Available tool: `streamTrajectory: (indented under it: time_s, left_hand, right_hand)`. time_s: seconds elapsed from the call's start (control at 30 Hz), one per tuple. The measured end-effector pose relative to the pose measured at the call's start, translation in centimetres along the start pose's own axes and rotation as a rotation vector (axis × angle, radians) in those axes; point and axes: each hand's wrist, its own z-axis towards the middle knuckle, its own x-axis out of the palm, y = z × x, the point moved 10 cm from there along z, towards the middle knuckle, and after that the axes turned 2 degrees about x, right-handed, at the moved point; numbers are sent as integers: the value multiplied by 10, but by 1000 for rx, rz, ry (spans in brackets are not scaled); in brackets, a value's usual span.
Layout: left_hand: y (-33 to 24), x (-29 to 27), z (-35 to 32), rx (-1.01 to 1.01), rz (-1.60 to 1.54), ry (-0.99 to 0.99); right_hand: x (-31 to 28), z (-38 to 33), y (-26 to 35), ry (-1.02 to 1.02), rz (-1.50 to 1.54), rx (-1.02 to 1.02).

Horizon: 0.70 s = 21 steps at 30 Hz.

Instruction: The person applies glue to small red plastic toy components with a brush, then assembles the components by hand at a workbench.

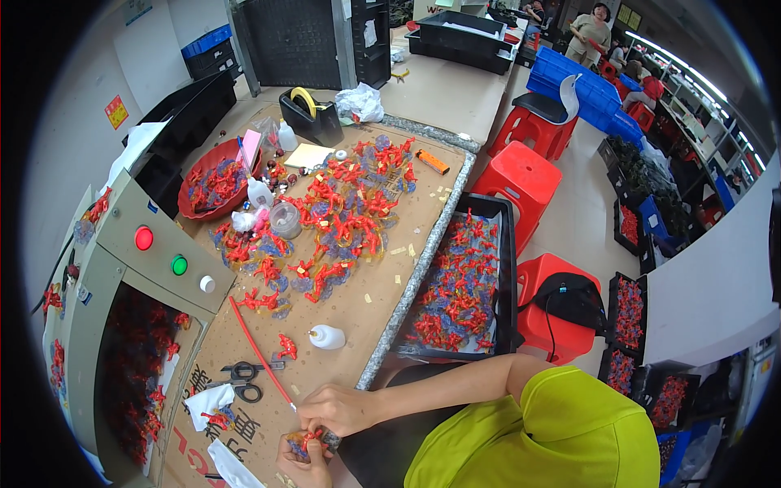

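My left hand (301,460), low in the view, is closed round a small red figurine (309,440) with translucent parts. A dark grey piece (330,440) shows beside it. Just above, my right hand (340,409) has its fingers pinched together over the figurine; what lies between them is hidden. A thin red stick (260,350) slants across the cardboard-covered table (325,370), its lower end beside my right fingertips. Nearby are a loose red figurine (286,346), black scissors (244,381), a white squeeze bottle (327,337) and another figurine on white paper (218,418).
A heap of figurines (342,203) covers the far table, beside a red bowl (213,185) and a tape dispenser (312,118). At left stands a beige machine (154,244) with buttons. A black tray (506,285) and red stools (521,183) stand right; people (589,37) are behind.
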Motion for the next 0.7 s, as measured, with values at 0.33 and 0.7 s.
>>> streamTrajectory:
  time_s: [0.33, 0.7]
  left_hand:
    - [-13, 5, -2, -66, 8, 27]
    - [-12, 2, 4, 39, -40, -8]
  right_hand:
    - [0, 0, 1, -1, -2, 6]
    - [0, 0, -1, 9, 2, 19]
